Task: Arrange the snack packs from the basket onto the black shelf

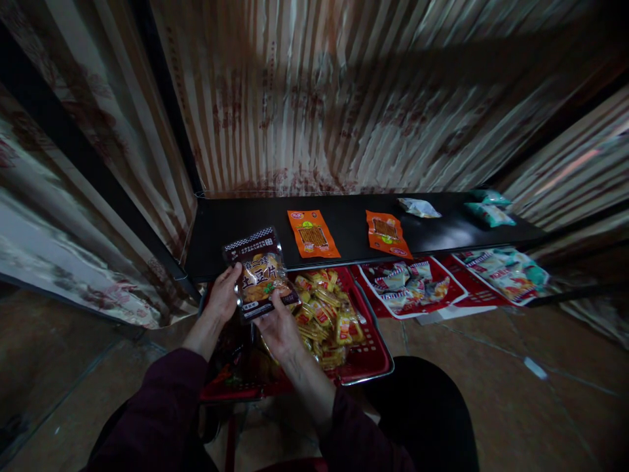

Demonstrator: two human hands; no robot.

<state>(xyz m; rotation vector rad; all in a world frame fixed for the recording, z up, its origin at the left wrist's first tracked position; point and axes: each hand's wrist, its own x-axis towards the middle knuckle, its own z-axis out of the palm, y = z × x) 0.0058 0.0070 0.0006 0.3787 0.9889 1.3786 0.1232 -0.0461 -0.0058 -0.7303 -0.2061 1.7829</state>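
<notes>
Both hands grip one dark brown snack bag (259, 274) with a picture of potato slices on its front. My left hand (225, 295) pinches the bag's left edge. My right hand (279, 325) has its lower right edge, thumb on the front. The bag is tilted toward me, above the red basket (376, 357) and in front of the black shelf (230, 219). Under my hands, many small yellow snack packets (322, 314) fill the basket's right part. Its left part lies in shadow, with darker packets hard to make out.
Two orange snack packets, a left one (313, 234) and a right one (388, 234), lie on the shelf. Farther right are a white packet (420, 208) and teal packets (490, 213). Below the shelf are printed bags (413, 285) of snacks. A pleated curtain (314, 111) hangs behind.
</notes>
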